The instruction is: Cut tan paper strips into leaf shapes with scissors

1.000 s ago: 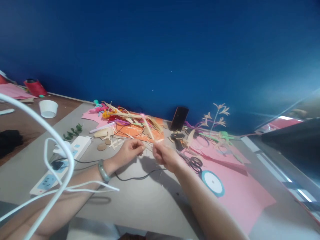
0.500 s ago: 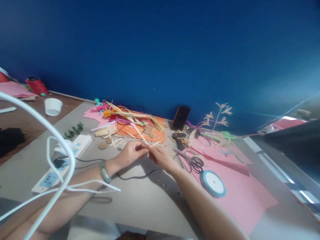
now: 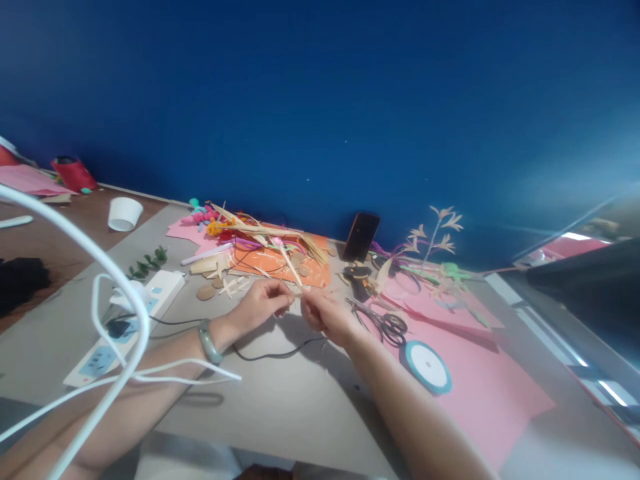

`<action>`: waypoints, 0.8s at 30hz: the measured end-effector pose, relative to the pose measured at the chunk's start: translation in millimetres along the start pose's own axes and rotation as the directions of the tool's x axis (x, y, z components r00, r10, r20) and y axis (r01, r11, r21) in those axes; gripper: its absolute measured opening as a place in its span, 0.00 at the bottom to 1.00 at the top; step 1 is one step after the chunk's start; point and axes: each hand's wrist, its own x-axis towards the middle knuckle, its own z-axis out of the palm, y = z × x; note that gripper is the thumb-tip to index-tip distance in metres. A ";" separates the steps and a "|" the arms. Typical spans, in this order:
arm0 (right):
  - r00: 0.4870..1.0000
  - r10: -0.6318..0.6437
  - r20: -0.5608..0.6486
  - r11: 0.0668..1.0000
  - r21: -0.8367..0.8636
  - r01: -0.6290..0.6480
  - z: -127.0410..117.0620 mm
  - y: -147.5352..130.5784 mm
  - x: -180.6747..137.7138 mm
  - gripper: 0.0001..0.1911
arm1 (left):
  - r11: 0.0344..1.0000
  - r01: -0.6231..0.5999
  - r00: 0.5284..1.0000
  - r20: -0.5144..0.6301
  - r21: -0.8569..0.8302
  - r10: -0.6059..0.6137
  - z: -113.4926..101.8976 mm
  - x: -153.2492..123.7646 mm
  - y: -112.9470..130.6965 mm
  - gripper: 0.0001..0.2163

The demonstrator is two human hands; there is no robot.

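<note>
In the middle of the table my right hand (image 3: 324, 315) is closed around a thin pale stick (image 3: 291, 264) with a pink tip, which slants up and to the left. My left hand (image 3: 265, 303), with a bracelet (image 3: 211, 342) at the wrist, is pinched a short way to the left of it. Whatever lies between its fingertips is too small to make out. Just beyond both hands, pale strips (image 3: 280, 231) lie in a pile over orange paper (image 3: 320, 267).
A power strip (image 3: 170, 285) and a white cable (image 3: 143, 313) lie left, near a white cup (image 3: 125, 214). A phone (image 3: 361, 237) leans at the wall. Scissors (image 3: 393, 328), a ribbon spool (image 3: 428, 367) and pink paper (image 3: 495, 407) are right. A leafy stem (image 3: 431, 240) stands behind.
My hands have come apart from touching, leaving a small gap. The stick has shifted right with my right hand. At the left, the white cup has moved a little to the right.
</note>
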 end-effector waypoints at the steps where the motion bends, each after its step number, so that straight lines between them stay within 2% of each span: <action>1: 1.000 0.010 -0.005 0.998 0.067 -0.010 -4.1 -2.8 0.0 0.23 | 1.000 0.002 1.000 -0.008 0.004 -0.002 -1.0 0.4 0.0 0.05; 4: 0.996 0.008 -0.089 0.972 0.235 0.013 -17.2 -8.9 2.8 0.22 | 0.999 0.019 0.999 -0.043 -0.032 -0.020 -2.1 0.9 0.7 0.07; 6: 0.982 -0.015 -0.188 0.966 0.251 0.063 -21.9 -8.7 6.0 0.23 | 0.998 0.021 0.999 -0.048 -0.066 -0.024 -1.1 0.2 2.4 0.08; 8: 0.976 -0.036 -0.214 0.985 0.155 0.070 -20.1 -4.9 8.4 0.24 | 0.998 0.015 0.999 -0.036 -0.062 -0.017 0.2 -1.0 4.6 0.08; 12: 0.991 -0.099 -0.094 0.976 -0.203 0.078 -2.3 6.6 8.3 0.23 | 1.000 -0.027 1.000 0.004 0.002 0.027 1.3 -2.2 4.6 0.09; 15: 0.990 -0.104 -0.094 0.954 -0.292 0.072 8.7 12.4 6.8 0.25 | 0.999 -0.031 0.999 0.013 0.034 0.030 1.5 -1.2 -0.3 0.08; 19: 0.995 -0.070 -0.066 0.969 -0.241 0.052 10.3 13.1 5.1 0.27 | 0.999 -0.013 1.000 -0.002 0.036 0.013 2.4 -0.5 -2.4 0.07; 24: 1.000 0.011 -0.022 1.000 0.023 -0.010 -1.5 3.6 3.4 0.24 | 0.998 -0.024 1.000 0.003 0.055 0.024 -1.1 0.1 0.9 0.06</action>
